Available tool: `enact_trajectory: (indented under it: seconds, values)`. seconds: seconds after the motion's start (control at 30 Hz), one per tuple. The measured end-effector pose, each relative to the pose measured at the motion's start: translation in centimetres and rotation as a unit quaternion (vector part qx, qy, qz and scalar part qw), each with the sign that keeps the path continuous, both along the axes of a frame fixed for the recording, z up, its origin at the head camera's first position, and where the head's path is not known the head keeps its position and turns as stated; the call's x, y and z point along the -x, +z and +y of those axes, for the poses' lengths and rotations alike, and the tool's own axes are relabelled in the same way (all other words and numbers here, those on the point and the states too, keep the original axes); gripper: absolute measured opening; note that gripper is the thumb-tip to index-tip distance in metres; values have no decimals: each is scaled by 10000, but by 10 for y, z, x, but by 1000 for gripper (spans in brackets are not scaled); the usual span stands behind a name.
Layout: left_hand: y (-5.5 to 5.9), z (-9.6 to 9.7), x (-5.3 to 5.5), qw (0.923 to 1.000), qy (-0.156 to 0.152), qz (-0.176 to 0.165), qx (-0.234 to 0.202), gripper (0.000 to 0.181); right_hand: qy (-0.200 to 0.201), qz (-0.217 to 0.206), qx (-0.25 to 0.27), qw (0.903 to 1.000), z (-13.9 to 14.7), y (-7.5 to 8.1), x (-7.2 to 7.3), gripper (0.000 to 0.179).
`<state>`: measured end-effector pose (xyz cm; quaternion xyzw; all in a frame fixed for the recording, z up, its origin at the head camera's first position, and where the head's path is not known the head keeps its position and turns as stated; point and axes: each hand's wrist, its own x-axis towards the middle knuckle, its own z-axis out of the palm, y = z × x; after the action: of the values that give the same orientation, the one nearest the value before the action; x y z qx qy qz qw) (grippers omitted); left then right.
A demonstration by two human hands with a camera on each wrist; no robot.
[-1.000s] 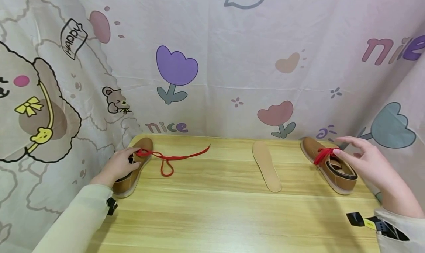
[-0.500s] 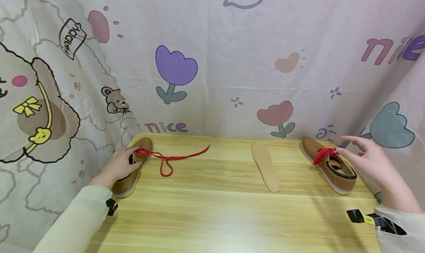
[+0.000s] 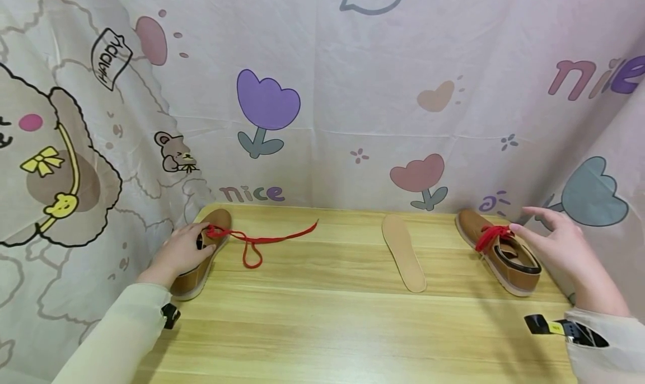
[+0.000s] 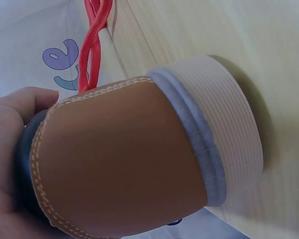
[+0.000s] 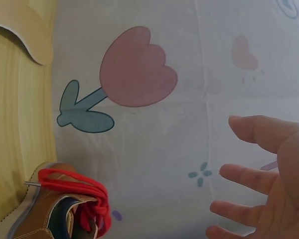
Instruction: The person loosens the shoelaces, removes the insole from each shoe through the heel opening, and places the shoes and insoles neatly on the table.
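My left hand grips a brown leather shoe around its opening at the table's left end. That shoe's heel and ribbed sole fill the left wrist view. Its red lace trails rightward across the tabletop, with one loop. At the right end stands a matching shoe, its red lace bunched over the tongue. My right hand hovers beside and above this shoe, fingers spread with nothing between them. In the right wrist view, a gap separates the hand from the shoe.
Between the shoes, a tan insole lies flat on the wooden table. A printed curtain hangs directly behind the table's far edge and down both sides.
The right hand has drawn slightly right, away from the right shoe's lace. The left hand, both shoes and the insole have stayed in place.
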<state>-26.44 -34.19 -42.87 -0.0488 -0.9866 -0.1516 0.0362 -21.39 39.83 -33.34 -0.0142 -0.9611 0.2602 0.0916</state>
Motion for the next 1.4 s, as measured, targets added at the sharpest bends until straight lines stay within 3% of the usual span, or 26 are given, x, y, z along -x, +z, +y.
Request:
enact_trajectory:
  seconds: [0.3,0.53,0.83,1.2,1.4]
  values:
    - [5,9,-3,9999,41,120,-91,69,-168,-156,47,9997,8,-9,6,80]
    - [10,19,-7,9990,35,413,-192,64,-180,-129,52,9997,9,-12,7,80]
    - [16,33,-10,9959,-194,859,-220,58,-186,-216,126,9995,8,-13,8,83]
    - [20,51,-14,9922,-454,1092,-393,52,-339,-325,155,9988,7,-19,8,85]
    - [18,60,-16,9922,-527,1048,-412,54,-376,-323,165,9986,10,-23,11,86]
